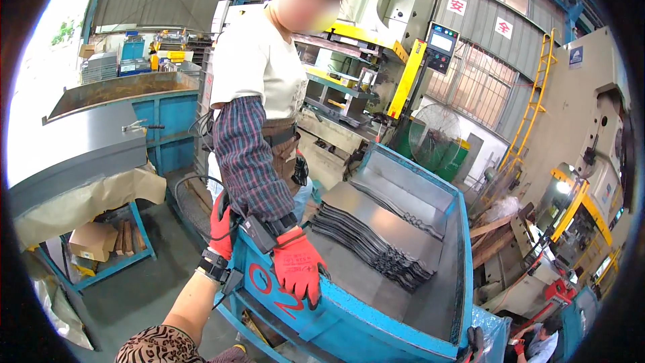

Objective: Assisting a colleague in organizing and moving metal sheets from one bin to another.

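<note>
My left hand [220, 227], in a red and black glove, is closed at the near left corner of a blue metal bin [363, 319]. A device is strapped to that wrist. At the bin's near right corner, dark glove fingertips curl over the rim; they look like my right hand [474, 344], mostly hidden. Inside the bin lies a stack of thin grey sheet-metal pieces [376, 232] with wavy edges, and more stand along the far wall. A co-worker [259, 81] stands at the left side, their red-gloved hand [297, 265] flat over the near rim.
To the left, a stack of flat sheets [74, 141] rests on a blue frame, with a larger blue bin [164, 117] behind. A press [342, 81] with a yellow-edged control panel [440, 47] stands beyond. A fan [433, 131] is behind the bin; another person [541, 343] crouches lower right.
</note>
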Action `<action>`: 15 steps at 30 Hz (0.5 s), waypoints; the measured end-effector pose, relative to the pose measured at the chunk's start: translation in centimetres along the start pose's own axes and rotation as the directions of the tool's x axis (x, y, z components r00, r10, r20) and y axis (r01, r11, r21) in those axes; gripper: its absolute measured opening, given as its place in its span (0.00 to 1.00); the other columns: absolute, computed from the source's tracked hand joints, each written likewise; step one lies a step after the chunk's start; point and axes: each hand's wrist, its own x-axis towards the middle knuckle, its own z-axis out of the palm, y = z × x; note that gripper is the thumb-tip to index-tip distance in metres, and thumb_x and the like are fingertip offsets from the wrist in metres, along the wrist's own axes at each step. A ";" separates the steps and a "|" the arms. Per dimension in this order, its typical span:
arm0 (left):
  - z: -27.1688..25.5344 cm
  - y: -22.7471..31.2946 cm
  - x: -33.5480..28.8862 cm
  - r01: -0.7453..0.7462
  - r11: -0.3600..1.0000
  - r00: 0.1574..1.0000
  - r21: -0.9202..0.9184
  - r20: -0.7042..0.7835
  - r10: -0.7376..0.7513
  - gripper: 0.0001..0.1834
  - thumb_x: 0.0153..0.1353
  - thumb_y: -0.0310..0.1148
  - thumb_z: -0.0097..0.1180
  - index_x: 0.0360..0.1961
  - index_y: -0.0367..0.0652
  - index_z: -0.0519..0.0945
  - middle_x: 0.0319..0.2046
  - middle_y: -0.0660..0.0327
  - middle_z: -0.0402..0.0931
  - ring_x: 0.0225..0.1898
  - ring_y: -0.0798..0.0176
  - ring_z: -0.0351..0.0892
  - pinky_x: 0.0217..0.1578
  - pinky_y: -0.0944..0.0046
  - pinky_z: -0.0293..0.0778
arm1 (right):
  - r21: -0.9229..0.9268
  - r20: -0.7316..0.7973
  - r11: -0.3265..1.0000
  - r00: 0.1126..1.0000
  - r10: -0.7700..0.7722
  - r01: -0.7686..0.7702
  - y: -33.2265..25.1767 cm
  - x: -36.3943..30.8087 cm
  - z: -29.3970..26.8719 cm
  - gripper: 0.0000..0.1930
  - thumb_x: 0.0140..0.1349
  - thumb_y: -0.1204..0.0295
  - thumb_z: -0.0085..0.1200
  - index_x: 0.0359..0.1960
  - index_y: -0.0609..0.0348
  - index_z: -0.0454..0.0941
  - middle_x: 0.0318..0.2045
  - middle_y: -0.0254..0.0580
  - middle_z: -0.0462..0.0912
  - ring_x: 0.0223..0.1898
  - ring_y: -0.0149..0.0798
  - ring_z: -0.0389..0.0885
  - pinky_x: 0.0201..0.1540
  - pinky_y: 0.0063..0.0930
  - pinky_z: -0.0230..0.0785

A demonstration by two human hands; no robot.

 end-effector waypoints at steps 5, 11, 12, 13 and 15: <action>-0.5 -0.5 0.3 0.000 1.000 1.000 0.012 0.010 0.000 0.27 0.72 0.23 0.47 0.72 0.35 0.65 0.67 0.51 0.70 0.67 0.57 0.70 0.69 0.59 0.66 | 0.100 -0.055 0.993 0.996 0.064 -0.059 -0.5 0.0 0.7 0.26 0.77 0.60 0.39 0.60 0.74 0.75 0.62 0.59 0.77 0.62 0.55 0.75 0.64 0.45 0.65; -0.3 -0.3 0.1 0.033 0.998 0.999 -0.057 0.013 -0.033 0.27 0.72 0.24 0.48 0.71 0.34 0.66 0.67 0.51 0.70 0.67 0.57 0.70 0.69 0.59 0.66 | 0.007 -0.022 0.999 0.999 -0.040 0.040 0.6 0.3 0.1 0.25 0.78 0.61 0.40 0.59 0.74 0.76 0.60 0.59 0.78 0.60 0.56 0.76 0.64 0.47 0.65; -0.5 -0.5 0.2 0.029 0.999 1.000 -0.040 0.012 -0.029 0.27 0.72 0.24 0.48 0.71 0.34 0.66 0.67 0.51 0.70 0.67 0.57 0.70 0.69 0.59 0.65 | -0.014 -0.012 0.998 0.998 -0.056 0.056 0.7 0.2 0.1 0.25 0.78 0.61 0.40 0.59 0.74 0.76 0.60 0.60 0.78 0.60 0.56 0.76 0.64 0.47 0.65; -0.7 -0.7 0.3 0.024 0.999 1.000 -0.022 0.010 -0.024 0.27 0.72 0.24 0.48 0.71 0.34 0.66 0.67 0.51 0.70 0.67 0.57 0.70 0.69 0.58 0.65 | -0.007 -0.021 0.999 0.999 -0.040 0.040 0.6 0.2 0.2 0.25 0.78 0.61 0.40 0.58 0.73 0.77 0.59 0.60 0.78 0.60 0.57 0.76 0.64 0.48 0.65; -0.7 -0.9 0.3 0.012 1.000 1.000 0.013 0.017 -0.012 0.27 0.72 0.24 0.48 0.71 0.33 0.66 0.67 0.51 0.70 0.68 0.56 0.70 0.69 0.58 0.64 | 0.002 -0.041 1.000 0.999 -0.008 0.008 0.0 0.2 0.5 0.25 0.78 0.61 0.40 0.57 0.73 0.77 0.59 0.60 0.79 0.59 0.57 0.77 0.64 0.48 0.65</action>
